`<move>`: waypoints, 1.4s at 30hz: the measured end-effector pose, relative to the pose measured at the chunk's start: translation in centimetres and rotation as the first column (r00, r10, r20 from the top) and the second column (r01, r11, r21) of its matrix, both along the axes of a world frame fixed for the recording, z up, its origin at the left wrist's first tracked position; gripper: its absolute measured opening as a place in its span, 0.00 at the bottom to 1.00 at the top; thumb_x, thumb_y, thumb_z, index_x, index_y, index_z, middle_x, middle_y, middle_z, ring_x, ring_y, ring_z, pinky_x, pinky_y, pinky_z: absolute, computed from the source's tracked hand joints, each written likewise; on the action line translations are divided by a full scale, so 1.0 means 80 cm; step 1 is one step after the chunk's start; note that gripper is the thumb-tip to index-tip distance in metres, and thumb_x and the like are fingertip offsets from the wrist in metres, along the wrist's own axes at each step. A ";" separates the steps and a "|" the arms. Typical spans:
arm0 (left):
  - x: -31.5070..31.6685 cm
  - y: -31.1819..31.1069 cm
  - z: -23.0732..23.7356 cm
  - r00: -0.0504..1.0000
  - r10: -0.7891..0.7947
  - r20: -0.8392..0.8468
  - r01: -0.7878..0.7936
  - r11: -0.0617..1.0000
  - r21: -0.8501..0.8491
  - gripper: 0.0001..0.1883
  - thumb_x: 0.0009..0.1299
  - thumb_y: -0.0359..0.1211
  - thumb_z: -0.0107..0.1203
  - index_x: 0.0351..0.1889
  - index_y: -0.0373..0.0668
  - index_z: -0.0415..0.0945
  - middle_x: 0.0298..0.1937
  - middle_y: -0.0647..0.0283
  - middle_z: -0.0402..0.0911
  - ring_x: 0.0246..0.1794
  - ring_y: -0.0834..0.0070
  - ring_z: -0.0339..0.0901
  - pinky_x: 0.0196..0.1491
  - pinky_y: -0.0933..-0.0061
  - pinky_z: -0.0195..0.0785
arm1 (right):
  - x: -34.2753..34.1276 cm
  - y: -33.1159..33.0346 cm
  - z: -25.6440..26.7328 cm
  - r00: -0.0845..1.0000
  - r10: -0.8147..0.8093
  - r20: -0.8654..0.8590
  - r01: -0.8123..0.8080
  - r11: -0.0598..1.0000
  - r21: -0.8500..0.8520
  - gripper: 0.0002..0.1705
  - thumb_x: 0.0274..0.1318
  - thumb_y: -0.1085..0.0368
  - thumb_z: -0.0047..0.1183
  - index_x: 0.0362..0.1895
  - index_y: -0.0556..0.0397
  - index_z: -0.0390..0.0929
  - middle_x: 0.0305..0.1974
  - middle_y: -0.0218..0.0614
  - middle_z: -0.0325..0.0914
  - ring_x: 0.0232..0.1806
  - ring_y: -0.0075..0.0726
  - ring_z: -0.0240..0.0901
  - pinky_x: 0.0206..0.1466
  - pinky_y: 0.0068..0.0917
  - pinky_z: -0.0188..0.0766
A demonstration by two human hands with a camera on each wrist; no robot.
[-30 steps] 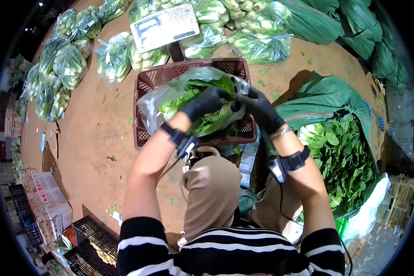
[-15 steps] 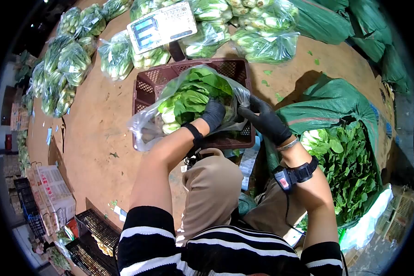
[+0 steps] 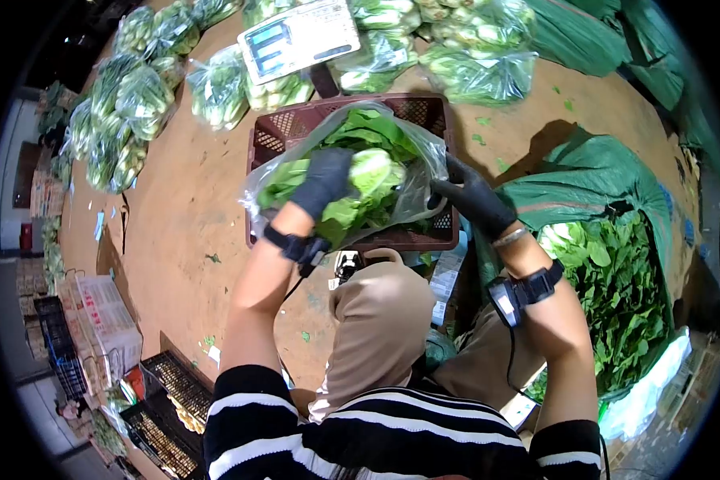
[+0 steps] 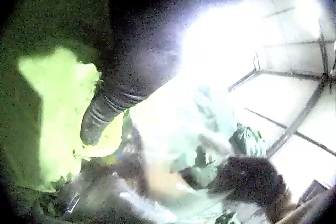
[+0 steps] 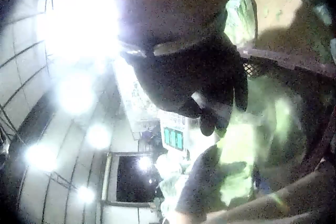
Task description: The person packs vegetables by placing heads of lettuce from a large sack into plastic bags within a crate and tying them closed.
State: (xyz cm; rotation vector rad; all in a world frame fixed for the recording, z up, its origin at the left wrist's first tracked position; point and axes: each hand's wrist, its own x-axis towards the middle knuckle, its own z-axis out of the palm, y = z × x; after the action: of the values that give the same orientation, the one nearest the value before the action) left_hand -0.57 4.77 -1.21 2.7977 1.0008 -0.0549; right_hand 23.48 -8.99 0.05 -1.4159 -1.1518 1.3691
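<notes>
A clear plastic bag lies with its mouth spread, full of leafy greens. My black-gloved left hand is over the left of the bag's mouth and grips a bunch of greens, its pale part showing beside the knuckles. In the left wrist view, a gloved finger curls against bright pale-green leaf. At the bag's right side, my gloved right hand pinches the plastic rim between thumb and fingers. Beneath the bag stands a maroon plastic crate.
Behind the crate rises a scale display. Bagged vegetables are at the back and left. To my right, a green sack gapes over loose leafy greens. Black crates sit at the lower left.
My left hand first leaves the bag's right rim, where both hands met, and reaches into the greens. Now it has drawn back leftward with a pale bunch showing. The right hand stays at the rim.
</notes>
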 end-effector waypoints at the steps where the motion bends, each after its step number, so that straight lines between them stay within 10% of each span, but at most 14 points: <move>1: -0.015 -0.010 0.026 0.990 0.007 0.137 -0.014 0.999 0.050 0.30 0.36 0.40 0.66 0.39 0.42 0.70 0.34 0.54 0.74 0.35 0.57 0.69 0.41 0.63 0.61 | 0.002 0.003 -0.008 0.999 -0.033 0.011 0.033 0.999 -0.007 0.27 0.46 0.64 0.49 0.53 0.57 0.60 0.31 0.37 0.73 0.27 0.25 0.70 0.31 0.24 0.68; 4: -0.055 -0.029 0.093 0.933 0.124 0.338 -0.030 0.962 -0.270 0.37 0.39 0.41 0.67 0.48 0.38 0.66 0.46 0.53 0.70 0.43 0.56 0.68 0.48 0.64 0.59 | 0.004 0.003 0.019 0.984 -0.013 0.176 0.005 0.999 0.044 0.28 0.44 0.63 0.51 0.51 0.58 0.61 0.28 0.37 0.74 0.26 0.30 0.71 0.28 0.29 0.68; 6: -0.055 -0.059 0.144 0.771 0.281 0.571 0.065 0.858 -0.510 0.38 0.39 0.40 0.67 0.49 0.36 0.64 0.47 0.54 0.70 0.44 0.61 0.69 0.50 0.67 0.58 | -0.003 -0.009 0.047 0.627 -0.193 0.755 -0.209 0.892 0.401 0.30 0.42 0.63 0.54 0.52 0.58 0.61 0.35 0.44 0.74 0.33 0.38 0.72 0.34 0.32 0.68; 8: -0.049 -0.083 0.168 0.679 0.137 0.721 0.088 0.960 -0.266 0.39 0.39 0.39 0.68 0.49 0.35 0.64 0.47 0.56 0.70 0.45 0.65 0.68 0.52 0.68 0.57 | -0.026 -0.022 0.111 0.566 -0.434 0.701 -0.193 0.757 0.625 0.34 0.40 0.61 0.56 0.53 0.58 0.60 0.44 0.50 0.69 0.44 0.45 0.68 0.45 0.33 0.64; 10: -0.020 -0.108 0.182 0.501 0.092 0.861 0.177 0.962 -0.206 0.39 0.39 0.39 0.68 0.51 0.39 0.64 0.48 0.57 0.69 0.49 0.65 0.65 0.52 0.67 0.57 | -0.035 -0.041 0.137 0.993 -0.041 0.114 -0.032 0.820 0.572 0.41 0.38 0.59 0.59 0.57 0.58 0.54 0.57 0.44 0.55 0.56 0.40 0.56 0.57 0.34 0.54; 11: -0.001 -0.122 0.198 0.527 -0.011 0.850 0.175 0.980 -0.095 0.39 0.39 0.38 0.68 0.51 0.41 0.63 0.48 0.58 0.68 0.49 0.65 0.65 0.51 0.66 0.57 | -0.045 -0.057 0.160 0.964 0.151 -0.220 0.008 0.806 0.592 0.43 0.38 0.62 0.60 0.59 0.56 0.50 0.58 0.42 0.52 0.57 0.39 0.54 0.57 0.34 0.54; 12: 0.033 -0.137 0.187 0.226 0.127 0.966 0.331 0.922 -0.199 0.39 0.39 0.41 0.67 0.51 0.41 0.62 0.49 0.58 0.67 0.48 0.63 0.64 0.50 0.65 0.57 | -0.045 -0.076 0.162 0.981 0.135 -0.139 -0.010 0.752 0.659 0.46 0.38 0.61 0.60 0.60 0.55 0.47 0.56 0.42 0.54 0.56 0.41 0.55 0.56 0.33 0.56; 13: 0.044 -0.140 0.214 0.398 -0.209 0.893 0.222 0.967 0.127 0.40 0.40 0.43 0.66 0.52 0.40 0.61 0.47 0.57 0.67 0.46 0.61 0.64 0.51 0.64 0.54 | -0.043 -0.094 0.145 0.973 0.036 -0.226 0.113 0.784 0.610 0.46 0.37 0.62 0.60 0.59 0.55 0.47 0.55 0.42 0.55 0.55 0.41 0.56 0.55 0.34 0.57; 17: 0.104 -0.180 0.221 0.431 -0.317 0.845 0.162 0.948 0.274 0.42 0.42 0.45 0.62 0.53 0.37 0.56 0.46 0.53 0.64 0.46 0.57 0.61 0.52 0.57 0.50 | 0.006 -0.125 0.106 0.849 -0.527 0.037 0.440 0.744 0.503 0.44 0.36 0.64 0.58 0.59 0.56 0.47 0.52 0.42 0.59 0.52 0.42 0.59 0.54 0.35 0.58; 20: 0.138 -0.220 0.214 0.315 -0.321 0.893 0.120 0.947 0.298 0.42 0.44 0.46 0.60 0.54 0.34 0.54 0.48 0.52 0.63 0.47 0.56 0.60 0.53 0.57 0.48 | -0.006 -0.162 0.119 0.725 -0.577 -0.377 0.679 0.502 0.536 0.31 0.46 0.62 0.46 0.55 0.63 0.55 0.48 0.45 0.64 0.46 0.39 0.65 0.49 0.33 0.64; 28: 0.164 -0.266 0.217 0.347 -0.260 0.901 0.507 0.860 0.053 0.43 0.42 0.42 0.61 0.54 0.31 0.55 0.54 0.41 0.58 0.57 0.50 0.53 0.59 0.55 0.43 | 0.139 -0.373 0.085 0.687 -0.493 -0.534 0.696 0.658 0.287 0.38 0.39 0.52 0.48 0.51 0.67 0.57 0.43 0.57 0.66 0.41 0.56 0.67 0.44 0.47 0.66; 33: 0.118 -0.207 0.169 0.741 -0.014 0.671 0.188 0.964 -0.187 0.22 0.61 0.20 0.42 0.56 0.36 0.58 0.55 0.58 0.64 0.54 0.71 0.62 0.55 0.74 0.55 | 0.157 -0.523 0.054 -0.100 -0.949 -0.299 0.982 -0.143 0.125 0.17 0.42 0.62 0.51 0.37 0.59 0.73 0.35 0.34 0.73 0.36 0.30 0.69 0.45 0.25 0.64; 36: 0.137 -0.213 0.179 0.669 0.123 0.733 0.289 0.866 -0.408 0.20 0.62 0.23 0.43 0.55 0.34 0.59 0.56 0.56 0.62 0.53 0.69 0.62 0.55 0.72 0.55 | 0.137 -0.550 0.021 -0.216 -0.886 -0.411 0.956 -0.278 0.097 0.21 0.41 0.63 0.52 0.42 0.58 0.69 0.36 0.35 0.73 0.35 0.32 0.70 0.43 0.26 0.66; 42: 0.151 -0.223 0.153 0.813 0.004 0.582 0.346 0.802 -0.488 0.21 0.63 0.26 0.45 0.55 0.34 0.58 0.54 0.56 0.65 0.50 0.72 0.64 0.53 0.74 0.55 | 0.148 -0.530 -0.143 -0.200 -0.711 -0.674 0.960 -0.004 -0.281 0.21 0.41 0.59 0.54 0.41 0.57 0.71 0.34 0.35 0.74 0.35 0.33 0.71 0.41 0.27 0.68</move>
State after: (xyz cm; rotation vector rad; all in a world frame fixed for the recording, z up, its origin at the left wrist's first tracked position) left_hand 11.51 -13.03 11.04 2.1205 0.4548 0.3633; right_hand 35.34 -51.39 -11.42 -0.8113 0.3386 0.3482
